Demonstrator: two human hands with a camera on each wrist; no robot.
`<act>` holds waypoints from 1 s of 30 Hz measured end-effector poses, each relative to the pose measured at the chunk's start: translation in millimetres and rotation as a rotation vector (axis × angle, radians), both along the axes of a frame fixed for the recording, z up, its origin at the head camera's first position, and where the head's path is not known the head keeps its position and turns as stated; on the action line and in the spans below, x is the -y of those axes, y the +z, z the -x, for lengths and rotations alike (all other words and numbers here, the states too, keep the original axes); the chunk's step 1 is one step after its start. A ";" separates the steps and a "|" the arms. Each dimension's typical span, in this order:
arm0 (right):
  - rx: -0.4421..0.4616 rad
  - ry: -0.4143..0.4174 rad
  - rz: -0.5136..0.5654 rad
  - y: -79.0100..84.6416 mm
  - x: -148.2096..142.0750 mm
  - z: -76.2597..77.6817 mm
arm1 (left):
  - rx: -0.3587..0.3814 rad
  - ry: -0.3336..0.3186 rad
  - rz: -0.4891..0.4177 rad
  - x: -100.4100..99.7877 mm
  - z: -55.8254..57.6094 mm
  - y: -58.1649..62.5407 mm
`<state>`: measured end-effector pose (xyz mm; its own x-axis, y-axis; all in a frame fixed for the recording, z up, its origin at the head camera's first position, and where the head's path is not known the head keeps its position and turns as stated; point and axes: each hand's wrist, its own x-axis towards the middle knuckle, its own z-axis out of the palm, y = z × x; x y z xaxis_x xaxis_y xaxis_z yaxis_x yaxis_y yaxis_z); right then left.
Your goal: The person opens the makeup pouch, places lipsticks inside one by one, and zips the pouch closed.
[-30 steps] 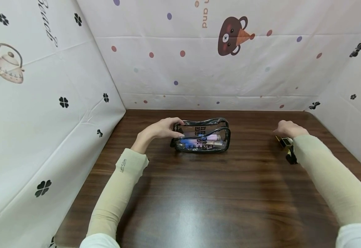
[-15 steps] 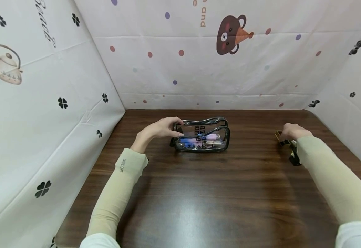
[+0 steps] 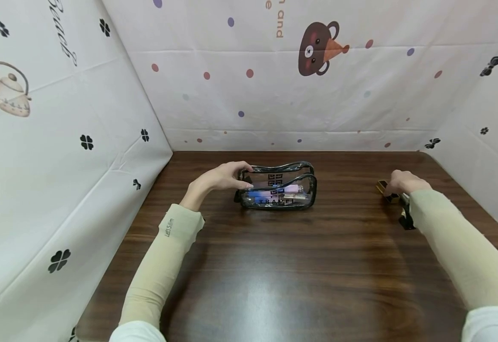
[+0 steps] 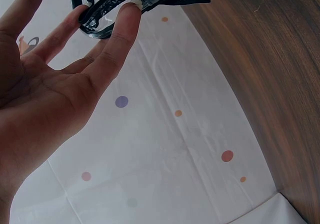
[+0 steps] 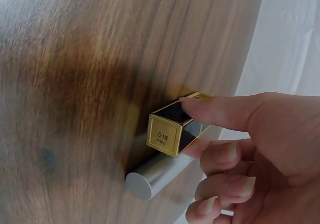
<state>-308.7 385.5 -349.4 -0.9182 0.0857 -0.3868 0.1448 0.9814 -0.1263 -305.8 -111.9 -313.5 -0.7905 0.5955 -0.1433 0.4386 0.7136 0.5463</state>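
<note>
Gold-trimmed tube [image 5: 175, 125] in right hand [image 3: 405, 182], clear pouch [image 3: 276, 201] against left hand [image 3: 222, 176]

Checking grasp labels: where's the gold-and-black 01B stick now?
Right wrist view, near centre: the 01B stick is pinched in the right hand, beside the silver cylinder. In the head view, that's the right side of the table.
</note>
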 end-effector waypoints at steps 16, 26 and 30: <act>-0.104 0.062 0.032 14.0 17.7 5.3 | 0.001 -0.004 0.001 0.4 1.1 -2.0; -0.111 0.080 0.054 22.1 27.4 4.8 | -0.002 0.005 0.004 -0.6 1.1 -1.9; -0.117 0.072 0.049 23.8 31.5 6.8 | -0.001 0.001 0.000 -0.4 1.0 -1.9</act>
